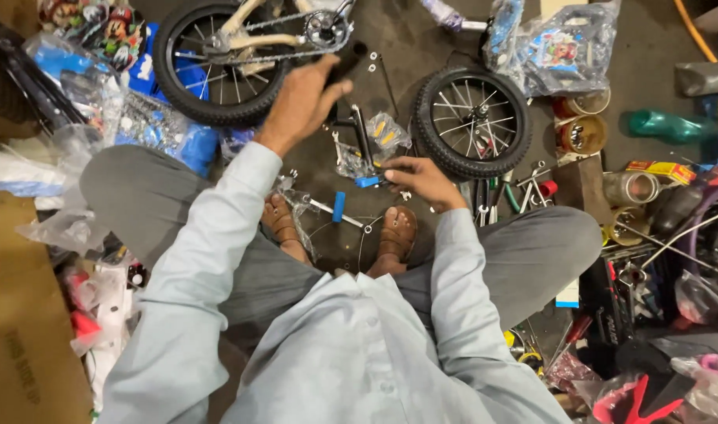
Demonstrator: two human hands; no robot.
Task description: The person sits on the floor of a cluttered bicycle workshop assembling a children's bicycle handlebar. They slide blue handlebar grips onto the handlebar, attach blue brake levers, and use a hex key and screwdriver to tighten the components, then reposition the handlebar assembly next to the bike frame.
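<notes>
My left hand (302, 100) is raised over the floor and closed around a black part (348, 60), next to the chainring (326, 28) of a small cream bicycle frame (253, 39). The hand is motion-blurred, so the grip is not sharp. My right hand (423, 182) is low, just in front of my sandalled feet, and holds a small blue-handled tool (367, 181). Between the hands lie a black stem piece (360, 132) and a clear bag of small fittings (384, 133). A second blue-handled tool (337, 208) lies by my left foot.
A loose small wheel (473, 122) lies right of my right hand; the frame's rear wheel (188, 78) is at top left. Plastic bags and cardboard (18, 314) crowd the left. Tins (583, 133), a green bottle (669, 126) and hand tools (532, 184) fill the right.
</notes>
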